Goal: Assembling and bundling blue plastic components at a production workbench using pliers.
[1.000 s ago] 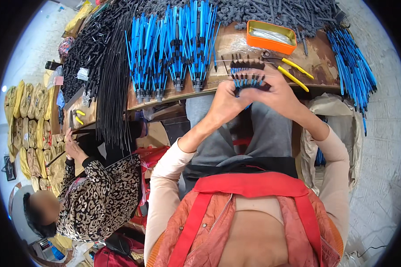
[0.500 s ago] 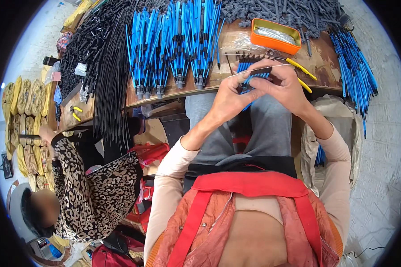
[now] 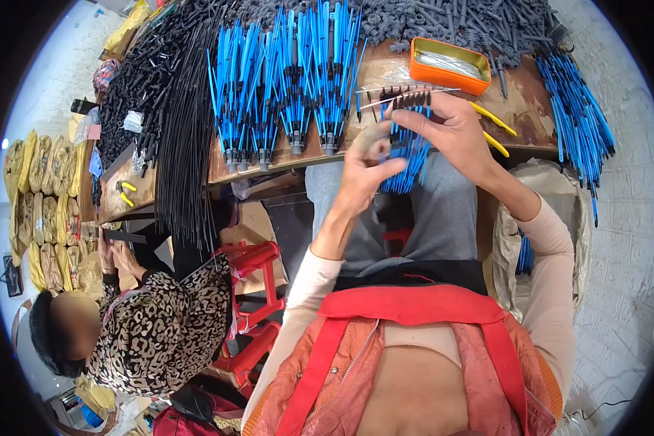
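Over my lap hangs a row of blue rods with black ends [image 3: 412,163], threaded side by side on thin metal wires [image 3: 443,89]. My right hand [image 3: 450,138] pinches the black ends at the top of the row. Close beside the rods, my left hand [image 3: 362,168] has its thumb stretched away from its bent fingers; its fingertips are blurred. Right behind my right hand lie yellow-handled pliers [image 3: 495,120], their jaws hidden. An orange tin [image 3: 449,78] holding metal wires sits on the table beyond.
Several bunches of blue rods [image 3: 291,80] stand along the table [image 3: 523,109]. Grey parts [image 3: 458,29] are heaped behind; black parts [image 3: 134,94] and long black rods [image 3: 185,145] lie left. More blue rods [image 3: 578,109] hang off the right edge. A co-worker [image 3: 160,327] sits left near red stools [image 3: 251,320].
My left hand has come off the top of the row and moved down and left. The rods now hang more in view. The co-worker has leaned back, both hands now showing.
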The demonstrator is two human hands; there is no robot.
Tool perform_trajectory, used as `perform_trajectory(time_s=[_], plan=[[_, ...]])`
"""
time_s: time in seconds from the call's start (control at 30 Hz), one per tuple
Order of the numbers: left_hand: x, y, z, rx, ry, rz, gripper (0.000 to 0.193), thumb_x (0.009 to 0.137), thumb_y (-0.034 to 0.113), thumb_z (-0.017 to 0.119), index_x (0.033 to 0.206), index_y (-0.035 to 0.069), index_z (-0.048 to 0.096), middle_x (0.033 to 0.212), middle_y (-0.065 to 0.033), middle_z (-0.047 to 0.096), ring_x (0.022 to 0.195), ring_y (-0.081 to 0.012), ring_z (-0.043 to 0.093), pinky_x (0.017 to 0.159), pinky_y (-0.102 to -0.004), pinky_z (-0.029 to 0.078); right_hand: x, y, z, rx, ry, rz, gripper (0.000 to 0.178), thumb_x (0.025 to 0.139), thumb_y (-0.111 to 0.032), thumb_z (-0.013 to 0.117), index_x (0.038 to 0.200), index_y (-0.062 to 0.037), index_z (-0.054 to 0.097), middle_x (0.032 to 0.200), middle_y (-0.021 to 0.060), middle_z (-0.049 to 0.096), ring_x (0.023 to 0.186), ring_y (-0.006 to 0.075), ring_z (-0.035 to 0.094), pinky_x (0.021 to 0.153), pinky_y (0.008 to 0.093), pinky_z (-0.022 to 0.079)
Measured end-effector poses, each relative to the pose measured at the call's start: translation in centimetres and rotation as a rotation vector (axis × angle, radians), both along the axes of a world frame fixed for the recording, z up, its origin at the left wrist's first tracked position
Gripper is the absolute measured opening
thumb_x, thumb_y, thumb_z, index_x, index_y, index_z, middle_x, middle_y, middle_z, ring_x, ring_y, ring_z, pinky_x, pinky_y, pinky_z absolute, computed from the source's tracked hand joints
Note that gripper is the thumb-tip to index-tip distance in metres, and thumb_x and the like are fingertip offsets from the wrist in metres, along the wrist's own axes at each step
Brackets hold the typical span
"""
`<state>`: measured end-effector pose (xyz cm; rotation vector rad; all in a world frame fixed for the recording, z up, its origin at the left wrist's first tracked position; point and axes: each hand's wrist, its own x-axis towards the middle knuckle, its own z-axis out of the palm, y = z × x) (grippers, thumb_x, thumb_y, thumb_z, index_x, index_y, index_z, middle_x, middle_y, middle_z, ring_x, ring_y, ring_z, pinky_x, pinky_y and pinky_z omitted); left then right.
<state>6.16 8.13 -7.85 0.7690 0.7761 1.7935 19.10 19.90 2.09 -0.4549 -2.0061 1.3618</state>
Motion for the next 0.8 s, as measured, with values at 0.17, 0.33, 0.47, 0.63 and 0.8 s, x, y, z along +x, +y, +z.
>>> perform_trajectory(time_s=[0.17, 0.33, 0.47, 0.63, 0.8], plan=[[1.5, -1.2, -0.8, -0.177, -0.188, 0.290, 0.045, 0.077, -0.008, 0.074, 0.119, 0.000, 0.060, 0.114, -0.0075, 0.066, 0.099, -0.0126, 0.063, 0.090, -0.0276, 0.051, -1.0, 0.4, -0.1, 0.053, -0.205, 0.006, 0.027, 0.093, -0.014, 0.068, 0.116, -0.0001, 0.068, 0.101, 0.0025, 0.071, 0.092, 0.0064, 0.061, 0.083, 0.0245, 0.049], [4.2, -1.7, -0.2, -0.146, 0.011, 0.460, 0.044, 0.078, -0.007, 0.075, 0.118, 0.000, 0.059, 0.115, -0.0049, 0.060, 0.104, -0.0137, 0.058, 0.093, -0.0275, 0.047, -1.3, -0.1, -0.8, -0.052, -0.050, -0.019, 0.025, 0.091, -0.023, 0.071, 0.106, -0.0028, 0.073, 0.079, -0.0007, 0.064, 0.074, 0.0026, 0.053, 0.065, 0.0235, 0.045], [3.2, -1.5, 1.1, -0.137, 0.187, 0.496, 0.050, 0.076, -0.004, 0.077, 0.122, 0.000, 0.056, 0.121, -0.0035, 0.047, 0.110, -0.0158, 0.051, 0.096, -0.0283, 0.043, -1.3, -0.2, -0.1, 0.035, -0.039, -0.026, 0.024, 0.091, -0.023, 0.070, 0.105, -0.0033, 0.073, 0.078, -0.0015, 0.063, 0.075, 0.0027, 0.052, 0.065, 0.0225, 0.043], [1.9, -2.9, 1.5, -0.136, 0.587, 0.531, 0.056, 0.082, 0.005, 0.071, 0.133, -0.002, 0.049, 0.126, -0.0112, 0.054, 0.118, -0.0227, 0.049, 0.106, -0.0368, 0.035, -0.7, -0.5, 0.1, 0.030, -0.075, -0.004, 0.024, 0.092, -0.017, 0.069, 0.109, -0.0015, 0.071, 0.090, 0.0009, 0.066, 0.081, 0.0052, 0.054, 0.072, 0.0232, 0.044], [2.1, -5.0, 1.9, -0.110, 0.846, 0.391, 0.103, 0.068, 0.022, 0.087, 0.149, -0.003, 0.029, 0.146, -0.0217, 0.043, 0.140, -0.0330, 0.036, 0.115, -0.0406, 0.029, -0.3, -1.0, 0.4, 0.005, -0.117, 0.061, 0.025, 0.092, -0.011, 0.067, 0.113, 0.0006, 0.069, 0.104, 0.0040, 0.072, 0.094, 0.0078, 0.062, 0.085, 0.0242, 0.049]])
